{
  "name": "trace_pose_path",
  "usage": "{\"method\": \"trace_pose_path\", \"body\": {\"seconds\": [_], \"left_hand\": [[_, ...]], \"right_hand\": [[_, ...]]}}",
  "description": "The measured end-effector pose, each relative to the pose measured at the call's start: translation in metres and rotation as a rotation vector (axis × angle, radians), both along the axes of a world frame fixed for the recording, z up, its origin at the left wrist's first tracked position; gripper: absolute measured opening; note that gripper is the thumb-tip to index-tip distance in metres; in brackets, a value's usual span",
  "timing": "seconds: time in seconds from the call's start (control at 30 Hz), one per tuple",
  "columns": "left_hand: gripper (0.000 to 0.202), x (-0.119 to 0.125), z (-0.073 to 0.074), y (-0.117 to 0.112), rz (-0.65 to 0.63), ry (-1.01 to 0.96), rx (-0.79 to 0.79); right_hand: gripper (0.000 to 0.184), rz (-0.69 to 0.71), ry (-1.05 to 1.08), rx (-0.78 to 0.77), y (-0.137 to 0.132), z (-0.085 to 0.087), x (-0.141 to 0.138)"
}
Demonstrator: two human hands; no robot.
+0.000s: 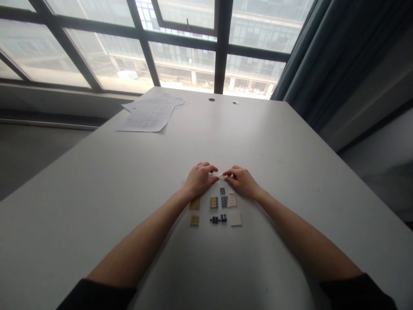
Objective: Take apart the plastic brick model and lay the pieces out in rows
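1. Plastic toy bricks (214, 202), tan, grey and white, lie just below the middle of the frame on a white table (97, 224). In the nearest row are a bumpy tan brick (194, 221), a black piece with knobs (215, 220) and a flat white square (235, 218).
2. Behind that row, a flat tan piece (194, 205) peeks out by the left wrist.
3. Farther up, the right hand (240, 180) pinches a tiny see-through piece (221, 177) in the middle. The left hand (202, 178) is beside it, thumb and finger apart; I can't tell if it touches.
4. White papers (146, 116) lie upper left.
5. Big dark-framed windows (183, 62) fill the top.
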State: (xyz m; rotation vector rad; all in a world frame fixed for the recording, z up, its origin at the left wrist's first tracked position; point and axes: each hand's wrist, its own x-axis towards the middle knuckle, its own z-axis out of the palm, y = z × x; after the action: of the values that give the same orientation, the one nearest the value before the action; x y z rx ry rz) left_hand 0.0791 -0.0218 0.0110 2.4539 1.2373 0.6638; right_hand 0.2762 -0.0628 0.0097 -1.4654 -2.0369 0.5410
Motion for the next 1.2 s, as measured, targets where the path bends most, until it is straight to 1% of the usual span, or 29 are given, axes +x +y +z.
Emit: {"method": "trace_pose_path", "body": {"seconds": [0.13, 0.2, 0.27, 0.33, 0.4, 0.43, 0.53, 0.6, 0.73, 0.93, 1.07, 1.2], "left_hand": [[0.017, -0.022, 0.006, -0.007, 0.03, -0.025, 0.018], [0.017, -0.035, 0.01, -0.011, 0.054, -0.064, 0.037], [0.018, -0.048, 0.013, -0.017, 0.092, -0.117, 0.052], [0.02, -0.062, 0.015, -0.024, 0.132, -0.157, 0.065], [0.021, -0.078, 0.013, -0.032, 0.172, -0.172, 0.09], [0.022, -0.086, 0.011, -0.036, 0.191, -0.174, 0.105], [0.022, -0.107, 0.003, -0.049, 0.236, -0.174, 0.128], [0.021, -0.116, -0.003, -0.055, 0.25, -0.168, 0.13], [0.019, -0.116, -0.007, -0.061, 0.234, -0.144, 0.165], [0.02, -0.11, -0.006, -0.062, 0.156, -0.074, 0.225], [0.019, -0.113, -0.008, -0.063, 0.169, -0.083, 0.231], [0.019, -0.115, -0.009, -0.063, 0.205, -0.1, 0.23]], "right_hand": [[0.008, -0.006, -0.031, -0.014, 0.004, 0.002, 0.0], [0.007, -0.006, -0.035, -0.015, 0.006, 0.003, 0.0], [0.012, 0.015, -0.02, -0.003, 0.009, 0.004, 0.0], [0.018, 0.073, -0.006, 0.005, 0.01, 0.003, -0.001], [0.018, 0.118, -0.01, 0.006, 0.01, 0.001, 0.0], [0.015, 0.115, -0.015, 0.006, 0.008, 0.0, 0.002], [0.008, 0.035, -0.02, 0.001, 0.0, -0.002, 0.009], [0.004, -0.005, -0.019, -0.003, -0.008, -0.003, 0.014], [0.004, -0.023, 0.001, 0.003, -0.019, -0.004, 0.019], [0.008, -0.045, 0.019, 0.001, -0.02, -0.006, 0.015], [0.014, -0.076, 0.115, 0.003, -0.023, -0.008, 0.018], [0.014, -0.153, 0.207, 0.032, -0.032, -0.01, 0.029]]}}
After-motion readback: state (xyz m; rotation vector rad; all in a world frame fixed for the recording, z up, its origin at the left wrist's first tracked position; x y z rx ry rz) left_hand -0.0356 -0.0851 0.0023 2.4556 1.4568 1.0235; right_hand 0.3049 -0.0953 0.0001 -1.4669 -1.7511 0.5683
